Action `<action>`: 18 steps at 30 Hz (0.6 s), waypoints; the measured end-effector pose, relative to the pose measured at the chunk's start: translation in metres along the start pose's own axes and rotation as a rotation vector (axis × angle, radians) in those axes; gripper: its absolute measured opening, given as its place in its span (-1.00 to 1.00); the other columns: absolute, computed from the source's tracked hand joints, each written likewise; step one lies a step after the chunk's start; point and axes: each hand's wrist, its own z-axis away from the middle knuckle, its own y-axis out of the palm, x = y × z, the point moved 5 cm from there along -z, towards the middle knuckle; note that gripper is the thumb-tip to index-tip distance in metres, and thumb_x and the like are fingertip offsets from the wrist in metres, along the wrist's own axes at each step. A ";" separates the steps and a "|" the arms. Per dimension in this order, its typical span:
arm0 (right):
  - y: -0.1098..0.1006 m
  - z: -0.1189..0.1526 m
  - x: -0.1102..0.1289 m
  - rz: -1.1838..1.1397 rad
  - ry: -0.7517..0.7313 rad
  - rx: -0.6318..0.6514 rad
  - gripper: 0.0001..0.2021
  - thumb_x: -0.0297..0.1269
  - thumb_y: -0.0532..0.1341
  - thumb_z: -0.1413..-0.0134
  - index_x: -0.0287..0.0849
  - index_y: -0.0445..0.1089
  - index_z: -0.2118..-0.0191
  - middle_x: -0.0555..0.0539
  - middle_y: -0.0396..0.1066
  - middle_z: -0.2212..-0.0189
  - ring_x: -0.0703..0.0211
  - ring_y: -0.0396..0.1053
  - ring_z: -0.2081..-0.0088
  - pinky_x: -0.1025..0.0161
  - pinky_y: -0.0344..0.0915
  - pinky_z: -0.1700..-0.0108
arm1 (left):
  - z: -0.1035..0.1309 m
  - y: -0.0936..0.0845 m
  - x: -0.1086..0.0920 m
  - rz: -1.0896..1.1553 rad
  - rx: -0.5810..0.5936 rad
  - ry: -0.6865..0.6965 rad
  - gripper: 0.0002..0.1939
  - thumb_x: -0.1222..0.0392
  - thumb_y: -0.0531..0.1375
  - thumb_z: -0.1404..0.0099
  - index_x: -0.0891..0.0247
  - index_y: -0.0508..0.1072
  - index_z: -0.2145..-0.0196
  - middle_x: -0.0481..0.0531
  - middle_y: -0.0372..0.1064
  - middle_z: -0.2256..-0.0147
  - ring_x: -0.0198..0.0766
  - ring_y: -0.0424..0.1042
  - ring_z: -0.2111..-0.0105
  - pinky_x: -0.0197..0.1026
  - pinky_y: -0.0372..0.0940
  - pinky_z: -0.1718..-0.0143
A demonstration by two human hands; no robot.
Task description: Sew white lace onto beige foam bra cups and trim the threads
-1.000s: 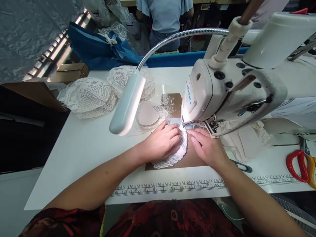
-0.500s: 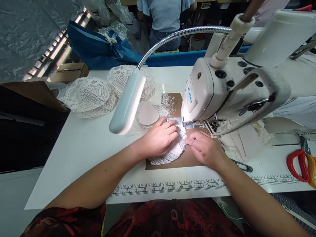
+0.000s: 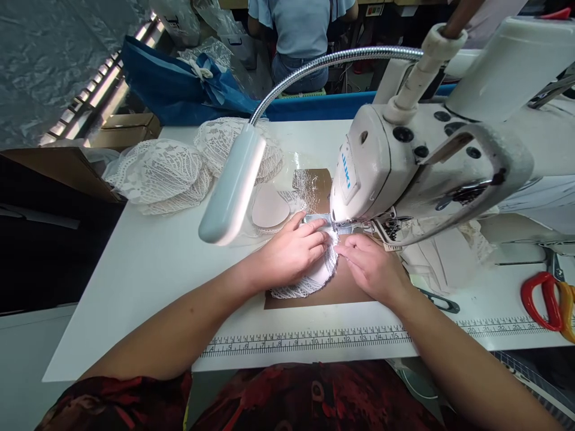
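A rounded white lace piece (image 3: 321, 273) with a smooth pale layer on it lies under the head of a white sewing machine (image 3: 363, 161). My left hand (image 3: 294, 254) rests flat on the lace, its fingers stretched toward the needle area. At the lace's right edge, my right hand (image 3: 371, 263) has its thumb and fingers pinched together on the rim. A brown sheet (image 3: 350, 287) lies beneath the work. The needle itself is too small to make out.
A bendy-necked lamp (image 3: 233, 185) hangs over the table. Stacks of lace pieces (image 3: 162, 170) and a smooth pale oval pad (image 3: 270, 206) lie to the left. Red-handled scissors (image 3: 541, 299), a dark thread snipper (image 3: 442, 301) and a printed ruler (image 3: 309, 342) are nearer. Another person (image 3: 300, 36) sits beyond.
The lace piece has turned slightly under the machine, its lower edge shifting a little left. Both hands stay on it; my right fingertips have moved slightly up along the rim.
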 end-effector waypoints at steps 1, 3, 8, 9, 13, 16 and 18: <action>0.000 0.000 0.000 -0.006 -0.013 -0.010 -0.61 -0.56 0.03 -0.12 -0.13 0.52 0.09 -0.09 0.50 0.25 0.17 0.40 0.25 0.28 0.31 0.26 | 0.000 0.000 0.001 0.004 -0.001 0.001 -0.76 0.38 0.06 -0.35 0.30 0.47 0.11 0.15 0.44 0.05 0.05 0.22 -0.15 0.22 0.03 -0.17; 0.001 0.001 -0.002 -0.019 -0.022 -0.019 -0.62 -0.55 0.04 -0.13 -0.13 0.52 0.10 -0.11 0.50 0.23 0.16 0.40 0.24 0.26 0.33 0.23 | 0.000 0.000 0.003 0.017 0.000 -0.007 -0.80 0.38 0.07 -0.34 0.30 0.47 0.16 0.15 0.45 0.09 0.06 0.23 -0.14 0.22 0.04 -0.18; 0.001 0.002 -0.002 -0.027 -0.037 -0.040 -0.65 -0.53 0.04 -0.16 -0.14 0.54 0.12 -0.11 0.50 0.25 0.17 0.40 0.27 0.26 0.33 0.27 | 0.001 0.001 0.008 0.021 0.023 -0.036 -0.83 0.38 0.07 -0.33 0.32 0.46 0.29 0.14 0.46 0.21 0.07 0.22 -0.15 0.21 0.04 -0.17; 0.000 0.002 -0.002 -0.029 -0.042 -0.043 -0.65 -0.53 0.04 -0.17 -0.15 0.54 0.12 -0.11 0.50 0.26 0.18 0.39 0.28 0.27 0.33 0.28 | 0.001 0.001 0.008 0.017 0.028 -0.036 -0.82 0.39 0.06 -0.34 0.32 0.46 0.27 0.14 0.46 0.21 0.07 0.22 -0.15 0.21 0.03 -0.18; -0.001 0.002 -0.001 -0.029 -0.039 -0.049 -0.66 -0.51 0.04 -0.18 -0.17 0.55 0.15 -0.11 0.50 0.28 0.19 0.39 0.29 0.28 0.32 0.29 | 0.002 0.004 0.005 0.012 0.044 -0.036 -0.69 0.37 0.03 -0.36 0.32 0.42 -0.01 0.17 0.44 0.12 0.06 0.24 -0.12 0.26 0.00 -0.18; -0.001 0.001 -0.001 -0.018 -0.013 -0.045 -0.66 -0.51 0.05 -0.18 -0.13 0.55 0.16 -0.09 0.51 0.27 0.19 0.40 0.29 0.27 0.31 0.29 | 0.003 0.004 0.001 0.013 0.067 -0.045 -0.62 0.34 0.03 -0.37 0.26 0.36 -0.12 0.20 0.41 0.06 0.08 0.20 -0.15 0.29 -0.03 -0.18; -0.001 0.001 -0.002 -0.014 0.009 -0.034 -0.66 -0.52 0.05 -0.16 -0.11 0.55 0.17 -0.09 0.51 0.28 0.18 0.40 0.29 0.27 0.31 0.29 | 0.004 0.004 -0.001 0.010 0.083 -0.046 -0.62 0.32 0.02 -0.39 0.24 0.36 -0.12 0.20 0.39 0.04 0.09 0.17 -0.18 0.31 -0.05 -0.19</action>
